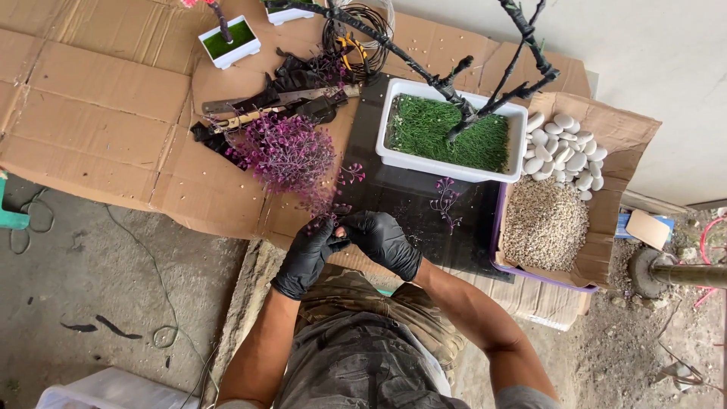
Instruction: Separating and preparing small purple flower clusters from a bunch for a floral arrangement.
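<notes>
Both my hands wear black gloves and meet at the near edge of the cardboard-covered table. My left hand [307,256] and my right hand [382,238] pinch a small purple flower sprig [331,215] between their fingertips. Just beyond lies a pile of purple artificial flowers [288,154]. A white rectangular pot [394,155] with green fake grass holds a black wrapped tree trunk [447,87] with bare branches. Another small purple sprig [445,198] lies on the dark sheet [394,201] in front of the pot.
A cardboard box [606,235] at right holds white pebbles [564,148] and fine gravel [544,223]. A coil of wire [356,34], black tape scraps [303,76] and a long blade [280,97] lie at the back. A small white pot [229,39] stands far left.
</notes>
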